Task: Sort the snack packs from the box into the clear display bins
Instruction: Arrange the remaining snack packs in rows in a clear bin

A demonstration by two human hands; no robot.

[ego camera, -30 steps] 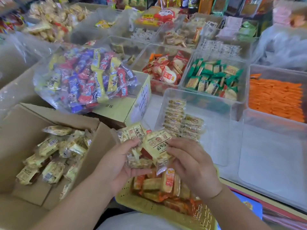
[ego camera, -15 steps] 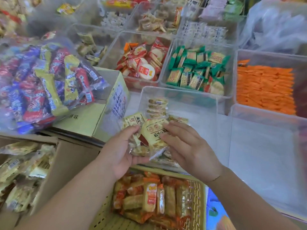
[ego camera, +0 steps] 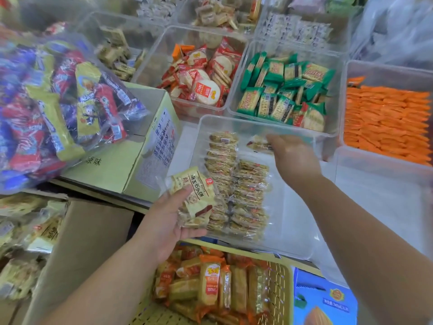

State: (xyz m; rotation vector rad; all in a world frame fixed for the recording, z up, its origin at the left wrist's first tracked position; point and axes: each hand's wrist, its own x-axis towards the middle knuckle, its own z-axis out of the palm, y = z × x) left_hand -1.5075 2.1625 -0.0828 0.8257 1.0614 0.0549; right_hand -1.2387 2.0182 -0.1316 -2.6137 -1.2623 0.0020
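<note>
- Nearest is one yellow basket (ego camera: 281, 285) of orange-wrapped bars, which plays no part in this step.
- At the left is one cardboard box (ego camera: 93, 231). The yellow snacks (ego camera: 21, 231) inside it are too jumbled to count.
- The left hand (ego camera: 168, 221) grips a small stack (ego camera: 194, 200) of those snacks over the near-left corner of the bin. It holds at least two; the exact number is hidden.
- One clear bin (ego camera: 293, 252) holds two rows (ego camera: 234, 184) of the same snacks set on edge, side by side. The left row reaches further back.
- The right hand (ego camera: 293, 158) is at the far end of the bin, its fingertips pinching one pack (ego camera: 257, 143) just beyond the right row. That part of the view is blurred.
- This looks like the placing step. The next move calls for standing the pack against the end of the right row, letting go, then drawing another from the stack.
- Beyond are three filled bins: red (ego camera: 206, 76), green (ego camera: 281, 90) and orange (ego camera: 386, 123).
</note>
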